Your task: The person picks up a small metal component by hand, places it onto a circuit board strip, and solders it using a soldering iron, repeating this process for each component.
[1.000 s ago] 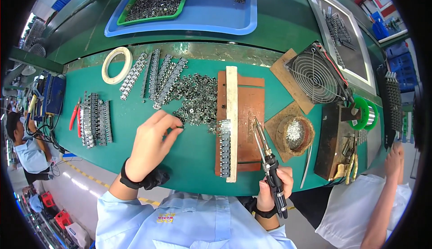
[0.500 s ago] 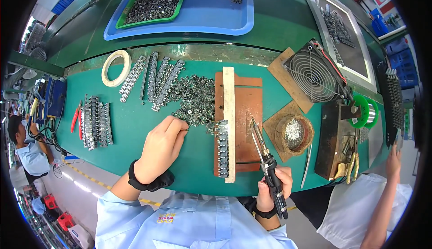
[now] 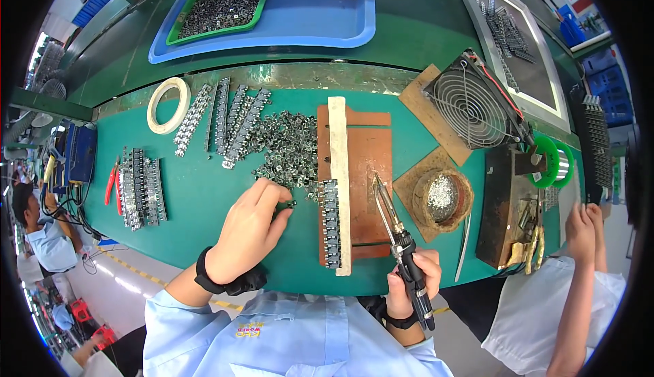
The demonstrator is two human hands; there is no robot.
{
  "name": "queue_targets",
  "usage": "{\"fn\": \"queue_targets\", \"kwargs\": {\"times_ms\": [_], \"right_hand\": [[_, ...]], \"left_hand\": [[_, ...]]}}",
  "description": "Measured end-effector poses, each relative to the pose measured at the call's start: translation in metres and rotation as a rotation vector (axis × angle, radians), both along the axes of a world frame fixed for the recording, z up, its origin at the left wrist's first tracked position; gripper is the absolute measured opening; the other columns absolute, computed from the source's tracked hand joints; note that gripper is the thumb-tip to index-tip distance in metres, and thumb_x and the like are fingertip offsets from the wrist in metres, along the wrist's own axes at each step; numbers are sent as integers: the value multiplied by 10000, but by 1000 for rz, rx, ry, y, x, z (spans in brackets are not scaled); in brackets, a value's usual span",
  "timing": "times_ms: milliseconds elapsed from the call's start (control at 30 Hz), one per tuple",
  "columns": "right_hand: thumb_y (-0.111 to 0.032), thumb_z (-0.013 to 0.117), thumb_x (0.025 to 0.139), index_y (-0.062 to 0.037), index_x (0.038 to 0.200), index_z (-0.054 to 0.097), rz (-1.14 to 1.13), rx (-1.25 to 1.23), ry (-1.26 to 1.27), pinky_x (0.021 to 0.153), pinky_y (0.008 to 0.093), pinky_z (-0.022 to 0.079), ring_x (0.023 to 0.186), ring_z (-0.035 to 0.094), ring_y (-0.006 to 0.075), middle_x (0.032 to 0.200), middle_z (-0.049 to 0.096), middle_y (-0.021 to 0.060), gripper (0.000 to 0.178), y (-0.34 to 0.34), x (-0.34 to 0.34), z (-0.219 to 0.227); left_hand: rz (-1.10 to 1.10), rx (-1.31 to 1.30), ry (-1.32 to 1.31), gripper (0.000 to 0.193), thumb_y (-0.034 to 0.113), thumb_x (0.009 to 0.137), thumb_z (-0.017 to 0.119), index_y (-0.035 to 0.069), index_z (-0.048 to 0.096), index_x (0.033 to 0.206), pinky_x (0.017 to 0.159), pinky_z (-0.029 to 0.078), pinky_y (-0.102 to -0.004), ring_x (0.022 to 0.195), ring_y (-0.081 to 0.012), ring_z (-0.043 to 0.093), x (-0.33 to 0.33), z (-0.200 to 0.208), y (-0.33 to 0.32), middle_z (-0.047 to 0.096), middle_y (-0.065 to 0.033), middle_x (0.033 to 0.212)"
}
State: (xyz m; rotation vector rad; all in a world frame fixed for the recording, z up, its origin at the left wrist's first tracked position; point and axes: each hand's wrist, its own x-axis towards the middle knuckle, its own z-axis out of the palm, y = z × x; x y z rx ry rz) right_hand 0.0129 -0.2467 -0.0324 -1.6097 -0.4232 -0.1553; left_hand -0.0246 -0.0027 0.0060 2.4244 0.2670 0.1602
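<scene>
My left hand [image 3: 251, 228] rests on the green bench, its fingertips pinching a small dark metal part [image 3: 289, 204] at the near edge of a loose pile of such parts [image 3: 286, 146]. Just right of it a row of the same parts [image 3: 330, 221] sits along a pale wooden bar [image 3: 340, 172] on a brown fixture board [image 3: 368, 172]. My right hand [image 3: 412, 276] grips a soldering iron [image 3: 394, 223] by its black handle, tip pointing up over the board.
A small round dish of solder bits [image 3: 441, 198] and a wire-grilled fan [image 3: 471, 106] lie to the right. A tape roll [image 3: 168, 105], strips of loaded parts [image 3: 228, 121] and red cutters [image 3: 110, 181] lie left. Blue tray [image 3: 320, 19] at back. Another person's hands [image 3: 581, 230] at right.
My left hand drew back from the pile toward me and shifted right, closer to the row of parts on the bar. The right hand and soldering iron stayed put.
</scene>
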Motion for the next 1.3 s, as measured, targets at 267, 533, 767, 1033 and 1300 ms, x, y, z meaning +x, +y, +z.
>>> {"fn": "queue_targets", "kwargs": {"times_ms": [267, 533, 767, 1033, 1300], "right_hand": [[-149, 726, 678, -16, 999, 509, 28, -34, -25, 594, 284, 413, 677, 499, 188, 831, 502, 104, 409, -3, 1, -3], [-208, 699, 726, -31, 1058, 461, 69, -90, -80, 545, 230, 366, 629, 439, 117, 858, 441, 80, 445, -4, 3, -6], [-215, 696, 729, -33, 1055, 460, 56, -96, -55, 527, 229, 357, 624, 436, 120, 850, 437, 76, 442, -3, 1, -5], [-204, 688, 735, -38, 1059, 450, 86, -107, -85, 521, 230, 347, 606, 425, 116, 833, 432, 68, 435, -3, 5, -5], [-188, 685, 734, -40, 1057, 448, 101, -90, -62, 536, 238, 351, 606, 421, 115, 818, 426, 63, 427, -2, 5, -4]], "left_hand": [[36, 19, -36, 174, -44, 689, 630, 5, 525, 817, 560, 446, -270, 673, -179, 568, -7, -3, 3, 548, -100, 807], [75, -781, 139, 116, -4, 782, 598, 8, 541, 883, 644, 441, -219, 759, -93, 550, -6, 4, 9, 587, -44, 847], [110, -1232, 317, 109, 23, 816, 576, 24, 523, 911, 685, 433, -203, 745, -92, 543, 11, 5, 6, 578, -31, 852], [80, -1292, 296, 166, 23, 824, 567, 51, 454, 942, 677, 434, -200, 735, -85, 542, 18, 1, -1, 564, -24, 838], [31, -1259, 286, 155, 30, 824, 572, 52, 455, 924, 671, 432, -199, 738, -78, 541, 18, -3, 3, 559, -14, 826]]}}
